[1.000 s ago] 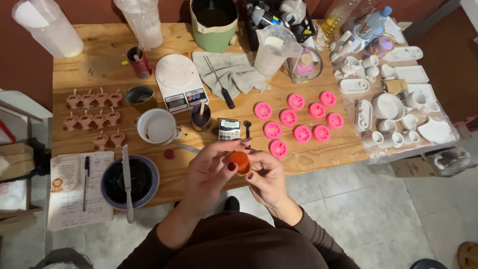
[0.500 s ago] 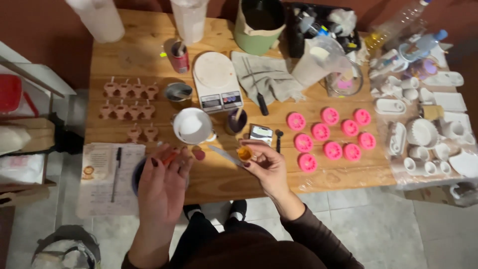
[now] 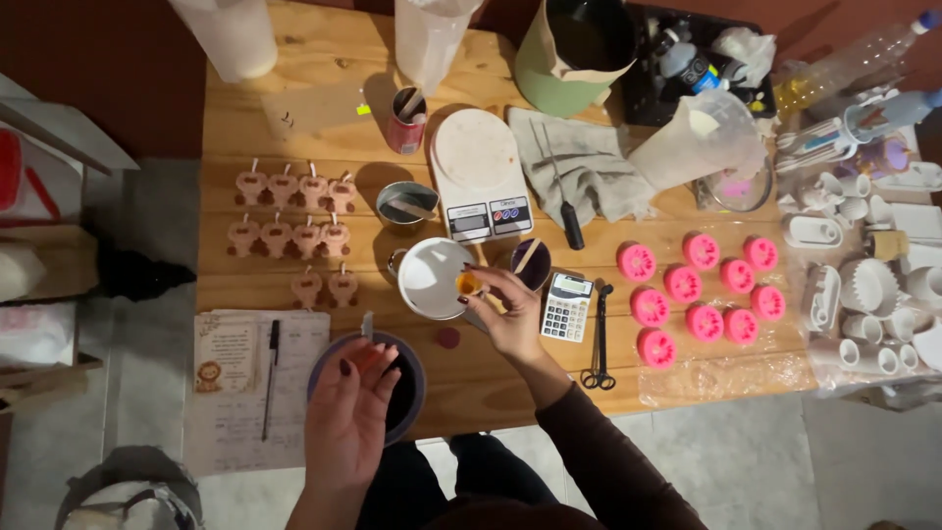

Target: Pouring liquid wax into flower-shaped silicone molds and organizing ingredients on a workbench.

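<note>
Right hand (image 3: pixel 510 312) pinches small orange bottle (image 3: pixel 468 284), tipped left over right rim of white cup (image 3: pixel 429 278). Left hand (image 3: pixel 350 412) open, empty, nearer, over dark bowl (image 3: pixel 410 368). Bottle touches cup rim? Cannot tell.

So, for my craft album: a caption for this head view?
Right hand tips a small orange pot over a white cup; left hand hovers.
</note>
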